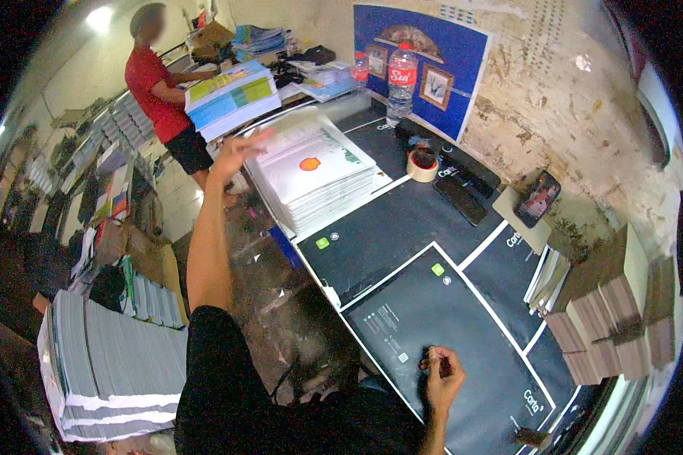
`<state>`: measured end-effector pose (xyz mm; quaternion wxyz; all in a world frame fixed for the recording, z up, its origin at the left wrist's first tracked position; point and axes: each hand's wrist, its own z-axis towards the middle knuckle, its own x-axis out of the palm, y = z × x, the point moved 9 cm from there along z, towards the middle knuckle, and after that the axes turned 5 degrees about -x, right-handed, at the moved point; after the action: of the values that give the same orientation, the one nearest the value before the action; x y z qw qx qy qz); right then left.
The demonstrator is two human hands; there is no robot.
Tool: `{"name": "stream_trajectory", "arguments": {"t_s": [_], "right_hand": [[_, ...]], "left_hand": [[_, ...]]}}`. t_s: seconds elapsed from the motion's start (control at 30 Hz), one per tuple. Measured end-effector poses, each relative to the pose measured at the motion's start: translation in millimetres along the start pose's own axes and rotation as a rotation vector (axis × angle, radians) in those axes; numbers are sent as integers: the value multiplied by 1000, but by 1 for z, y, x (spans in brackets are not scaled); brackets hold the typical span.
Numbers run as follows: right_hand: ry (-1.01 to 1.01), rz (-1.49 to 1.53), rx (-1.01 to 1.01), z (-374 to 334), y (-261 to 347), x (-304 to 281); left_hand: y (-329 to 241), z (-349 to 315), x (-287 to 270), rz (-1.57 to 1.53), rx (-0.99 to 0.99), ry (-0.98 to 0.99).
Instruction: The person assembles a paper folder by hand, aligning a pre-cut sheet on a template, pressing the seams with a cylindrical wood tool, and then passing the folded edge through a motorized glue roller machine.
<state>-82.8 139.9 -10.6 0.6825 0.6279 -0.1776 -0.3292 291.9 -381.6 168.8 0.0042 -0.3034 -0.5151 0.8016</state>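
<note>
My left hand [239, 154] is at the left edge of a tall stack of white printed sheets [330, 199]. Its fingers reach over the stack, blurred by motion but apart, and I see nothing held in them. The top sheet carries a red and yellow emblem and green print. Low over a black sheet-covered tabletop [402, 303], my right hand [443, 383] is curled closed, with dark matter showing at its fingers that I cannot make out.
A tape roll [423, 163], a dark phone [461, 200] and a water bottle [402, 80] stand or lie toward the wall. Booklet piles [615, 307] line the right side; a big paper stack [118, 356] is at left. A person in red [159, 91] stands behind another stack [231, 97].
</note>
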Motion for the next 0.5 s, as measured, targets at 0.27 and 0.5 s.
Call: {"name": "stream_trajectory", "arguments": {"t_s": [0.27,0.5], "right_hand": [[11,-58,-36,0,5,1],[-9,5,37,-6,5,6]], "left_hand": [[44,-28,-2,326,-44,-52],[88,-40,-27,-32,-192,-640]]}}
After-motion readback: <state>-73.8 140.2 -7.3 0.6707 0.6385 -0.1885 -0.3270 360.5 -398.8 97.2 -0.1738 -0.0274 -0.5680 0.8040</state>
